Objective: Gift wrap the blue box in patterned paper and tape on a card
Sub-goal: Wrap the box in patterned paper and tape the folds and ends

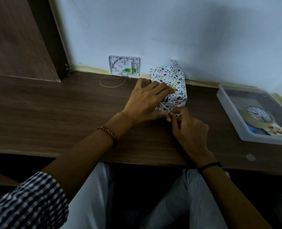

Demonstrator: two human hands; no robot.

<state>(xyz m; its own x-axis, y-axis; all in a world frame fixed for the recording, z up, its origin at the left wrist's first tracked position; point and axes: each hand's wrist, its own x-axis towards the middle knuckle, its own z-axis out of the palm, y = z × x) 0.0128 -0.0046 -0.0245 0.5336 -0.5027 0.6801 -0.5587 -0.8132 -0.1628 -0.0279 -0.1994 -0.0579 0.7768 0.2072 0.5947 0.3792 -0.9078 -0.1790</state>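
1 wooden desk [54, 113], pale wall [170, 27]

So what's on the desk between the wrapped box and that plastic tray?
Nothing: the head view shows bare desk between the wrapped box and the plastic tray.

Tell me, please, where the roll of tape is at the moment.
In the head view, the roll of tape lies inside the clear plastic tray at the right end of the desk, to the right of the paper-wrapped box.

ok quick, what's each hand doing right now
Left hand: open, pressing the patterned paper flat.
Right hand: pinching the patterned paper's near flap.
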